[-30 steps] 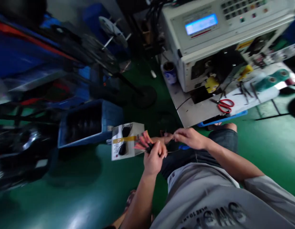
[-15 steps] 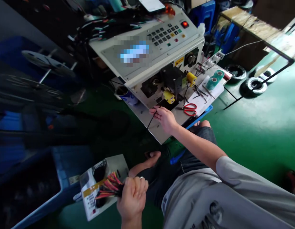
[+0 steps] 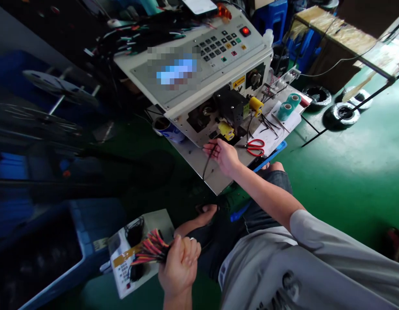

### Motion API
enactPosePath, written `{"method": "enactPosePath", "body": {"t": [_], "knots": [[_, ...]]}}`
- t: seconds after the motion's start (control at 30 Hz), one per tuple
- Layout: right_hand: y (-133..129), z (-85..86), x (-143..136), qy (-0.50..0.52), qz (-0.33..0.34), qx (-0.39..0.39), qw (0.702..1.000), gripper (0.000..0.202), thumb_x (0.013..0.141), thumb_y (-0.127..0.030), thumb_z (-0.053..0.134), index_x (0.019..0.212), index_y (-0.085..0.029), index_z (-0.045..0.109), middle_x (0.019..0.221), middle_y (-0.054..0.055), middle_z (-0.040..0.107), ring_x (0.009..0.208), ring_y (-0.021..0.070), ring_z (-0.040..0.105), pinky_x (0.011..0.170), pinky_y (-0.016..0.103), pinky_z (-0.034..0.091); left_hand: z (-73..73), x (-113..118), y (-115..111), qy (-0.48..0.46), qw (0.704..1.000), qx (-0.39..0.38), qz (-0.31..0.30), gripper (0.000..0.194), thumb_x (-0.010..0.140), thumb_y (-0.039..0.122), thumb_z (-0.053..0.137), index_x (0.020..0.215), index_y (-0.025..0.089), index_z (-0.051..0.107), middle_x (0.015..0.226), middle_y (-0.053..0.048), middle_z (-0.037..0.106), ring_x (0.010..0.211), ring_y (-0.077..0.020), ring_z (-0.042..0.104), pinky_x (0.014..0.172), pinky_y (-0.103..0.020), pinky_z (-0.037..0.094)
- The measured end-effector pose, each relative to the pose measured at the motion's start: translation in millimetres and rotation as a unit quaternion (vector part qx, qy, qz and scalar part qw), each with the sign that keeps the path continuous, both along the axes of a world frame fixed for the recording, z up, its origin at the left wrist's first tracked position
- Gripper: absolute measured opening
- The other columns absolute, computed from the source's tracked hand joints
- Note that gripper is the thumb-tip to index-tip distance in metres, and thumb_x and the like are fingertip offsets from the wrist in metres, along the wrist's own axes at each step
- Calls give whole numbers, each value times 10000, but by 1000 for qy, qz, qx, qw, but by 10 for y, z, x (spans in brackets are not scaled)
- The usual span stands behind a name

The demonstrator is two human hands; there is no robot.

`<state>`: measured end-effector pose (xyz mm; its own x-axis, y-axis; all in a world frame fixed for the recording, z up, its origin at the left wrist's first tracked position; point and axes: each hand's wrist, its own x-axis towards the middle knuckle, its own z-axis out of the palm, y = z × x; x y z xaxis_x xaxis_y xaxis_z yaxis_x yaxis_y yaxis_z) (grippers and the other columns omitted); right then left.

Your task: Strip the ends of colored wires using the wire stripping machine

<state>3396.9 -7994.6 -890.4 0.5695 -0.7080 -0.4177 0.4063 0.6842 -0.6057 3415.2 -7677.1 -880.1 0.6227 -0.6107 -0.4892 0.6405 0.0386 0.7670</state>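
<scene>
A metal bench [image 3: 215, 183] fills the centre of the frame; on it stand a pale machine [image 3: 176, 101] and, at left, a blue-and-white can [image 3: 174, 131]. Toward its right lie red-handled pliers [image 3: 255, 148] and white paper [image 3: 269, 144] bearing teal rolls [image 3: 285, 111].

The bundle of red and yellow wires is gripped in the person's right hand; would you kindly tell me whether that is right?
The side is wrong: the head view shows the bundle of red and yellow wires gripped in the person's left hand.
</scene>
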Motion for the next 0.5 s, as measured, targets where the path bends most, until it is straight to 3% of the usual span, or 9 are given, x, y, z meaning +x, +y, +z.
{"method": "enactPosePath", "body": {"t": [0.1, 0.2, 0.27, 0.33, 0.4, 0.5], "knots": [[12, -8, -4, 38, -14, -7, 999, 406, 1082, -592, 503, 933, -230, 611, 748, -27, 681, 700, 140, 683, 770, 299, 597, 24, -63, -40, -9, 1000, -10, -9, 675, 918, 469, 799, 521, 200, 324, 432, 55, 299, 401, -71, 281, 418, -223, 313], [249, -61, 2, 57, 1, -50, 997, 459, 1028, -673, 582, 880, -238, 582, 646, -44, 577, 577, 135, 577, 651, 288, 563, 47, -104, -79, -10, 1000, -20, -16, 719, 871, 550, 851, 508, 201, 338, 428, 62, 296, 394, -60, 282, 408, -215, 289], [545, -103, -50, 63, 40, -102, 992, 505, 990, -727, 615, 854, -242, 571, 595, -56, 498, 536, 130, 522, 595, 272, 520, 34, -85, -84, -14, 1000, -25, -7, 720, 864, 568, 863, 517, 199, 351, 423, 72, 288, 382, -53, 265, 397, -205, 261], [896, -106, -197, 78, 132, -176, 972, 555, 982, -767, 593, 824, -235, 579, 561, -57, 459, 512, 126, 482, 566, 262, 480, 12, -52, -67, -15, 999, -33, 5, 682, 851, 553, 886, 554, 201, 383, 424, 84, 300, 374, -53, 257, 389, -198, 252], [1235, -62, -410, 78, 285, -276, 915, 583, 1017, -752, 542, 816, -211, 623, 582, -33, 517, 536, 128, 499, 575, 262, 464, -5, -31, -41, -15, 999, -46, 14, 654, 819, 545, 917, 594, 209, 404, 426, 95, 319, 365, -57, 264, 378, -198, 251], [1606, 32, -682, 25, 450, -436, 779, 523, 1120, -577, 456, 866, -178, 678, 770, 40, 686, 695, 153, 624, 685, 274, 496, -17, -25, -18, -7, 998, -48, 34, 668, 718, 539, 987, 631, 214, 410, 470, 101, 364, 380, -56, 307, 374, -197, 251]]}}
